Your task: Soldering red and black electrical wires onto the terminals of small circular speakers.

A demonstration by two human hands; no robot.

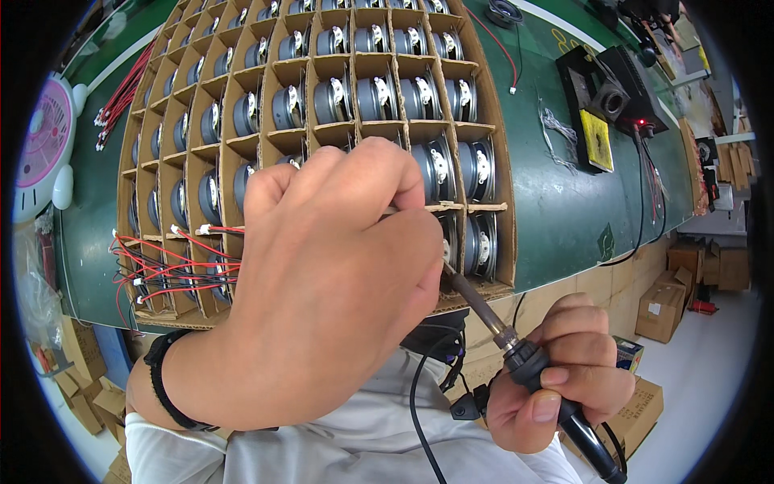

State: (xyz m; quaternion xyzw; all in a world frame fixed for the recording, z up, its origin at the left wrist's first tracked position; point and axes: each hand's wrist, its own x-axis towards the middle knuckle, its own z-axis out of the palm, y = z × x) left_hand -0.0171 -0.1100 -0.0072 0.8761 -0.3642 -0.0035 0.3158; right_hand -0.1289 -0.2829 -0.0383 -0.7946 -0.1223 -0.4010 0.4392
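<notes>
My right hand (576, 355) grips a soldering iron (488, 316) by its black handle. The iron's tip points up and left, reaching a speaker (448, 234) in the nearest row of a divided cardboard box (503, 173). Over that row my left hand (330, 234) is closed, fingers bent together close to the tip. Its own back hides whatever the fingers pinch. Small round speakers with silver frames stand on edge in the box's compartments, one beside the tip being a speaker (481, 246) in the corner. Red and black wires (173, 262) lie across the box's front left.
Right of the box on the green table (548, 234) stand a black soldering unit (637, 89) with a red light, a yellow sponge (597, 139) and tangled thin wire (556, 129). A pink and white fan (48, 133) is far left. Cartons (665, 306) sit on the floor.
</notes>
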